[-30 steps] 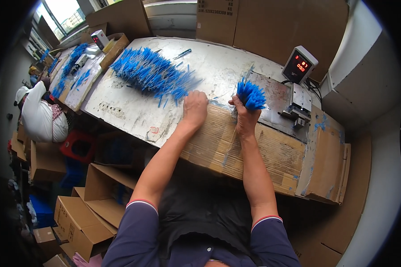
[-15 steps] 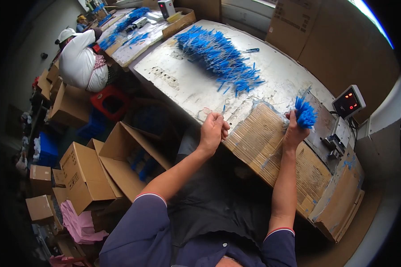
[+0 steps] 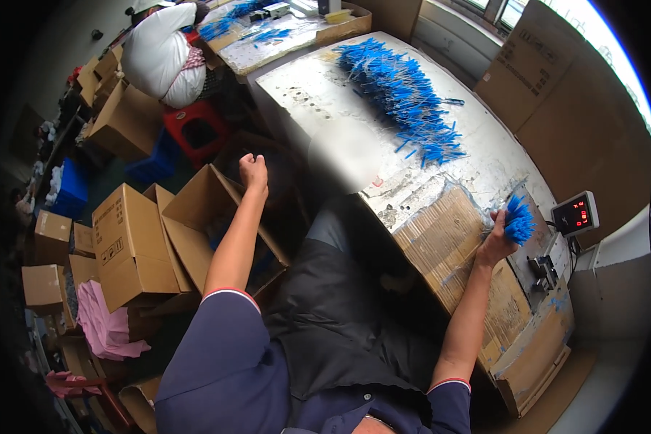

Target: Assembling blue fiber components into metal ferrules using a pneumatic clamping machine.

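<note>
On the right, my right hand point(image 3: 495, 244) is closed round an upright bundle of thin blue sticks point(image 3: 519, 220), just above the cardboard on the table. My left hand point(image 3: 254, 172) is off the table's left edge, above an open cardboard box point(image 3: 197, 196). Its fingers are curled together, and I cannot make out anything in them. A long heap of similar thin sticks point(image 3: 401, 90), blue with pale shafts, lies across the far part of the white table point(image 3: 311, 134).
A corrugated cardboard sheet point(image 3: 441, 224) covers the near table edge. To the right stand a small red-digit display point(image 3: 575, 214) and a black metal fixture point(image 3: 545, 272). At far left, a person in white point(image 3: 159, 58) works by a red stool point(image 3: 195, 130). Closed box point(image 3: 139, 246) at left.
My left hand has moved left from the table edge to above the open box. My right hand keeps hold of the bundle of sticks. The whole view has shifted.
</note>
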`<state>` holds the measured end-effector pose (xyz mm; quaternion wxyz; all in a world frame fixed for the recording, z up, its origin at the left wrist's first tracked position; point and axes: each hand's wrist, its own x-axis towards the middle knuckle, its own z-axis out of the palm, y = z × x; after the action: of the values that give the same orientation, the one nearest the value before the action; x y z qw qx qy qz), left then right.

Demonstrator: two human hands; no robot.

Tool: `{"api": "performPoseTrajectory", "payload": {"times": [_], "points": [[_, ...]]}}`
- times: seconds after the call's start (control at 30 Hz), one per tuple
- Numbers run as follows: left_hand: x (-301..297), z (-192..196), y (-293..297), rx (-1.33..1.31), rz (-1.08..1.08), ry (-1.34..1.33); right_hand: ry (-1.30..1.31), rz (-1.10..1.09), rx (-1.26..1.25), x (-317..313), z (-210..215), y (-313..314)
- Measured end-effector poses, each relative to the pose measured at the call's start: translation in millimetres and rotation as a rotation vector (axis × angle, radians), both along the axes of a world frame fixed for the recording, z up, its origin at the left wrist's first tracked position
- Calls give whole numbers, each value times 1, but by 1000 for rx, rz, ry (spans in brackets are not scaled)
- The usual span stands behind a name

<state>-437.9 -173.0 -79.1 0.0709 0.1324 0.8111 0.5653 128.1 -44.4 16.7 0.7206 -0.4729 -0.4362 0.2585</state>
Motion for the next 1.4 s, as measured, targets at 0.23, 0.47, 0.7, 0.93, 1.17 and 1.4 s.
{"api": "performPoseTrajectory", "payload": {"times": [0.23, 0.47, 0.7, 0.93, 1.17, 1.4], "points": [[193, -8, -58, -140, -589, 106, -8, -108, 162, 2, 10, 2], [200, -5, -79, -132, -607, 235, 117, 135, 65, -14, 6, -40], [218, -12, -72, -80, -665, 328, 126, 213, -90, 41, -1, -63], [205, 3, -89, -11, -689, 467, 90, 540, -469, 33, 62, -89], [288, 94, -36, 563, -848, 690, -1535, 229, -633, 101, 136, -59], [333, 104, 39, 491, -1084, 659, -2347, 322, -738, 51, 177, -31]]}}
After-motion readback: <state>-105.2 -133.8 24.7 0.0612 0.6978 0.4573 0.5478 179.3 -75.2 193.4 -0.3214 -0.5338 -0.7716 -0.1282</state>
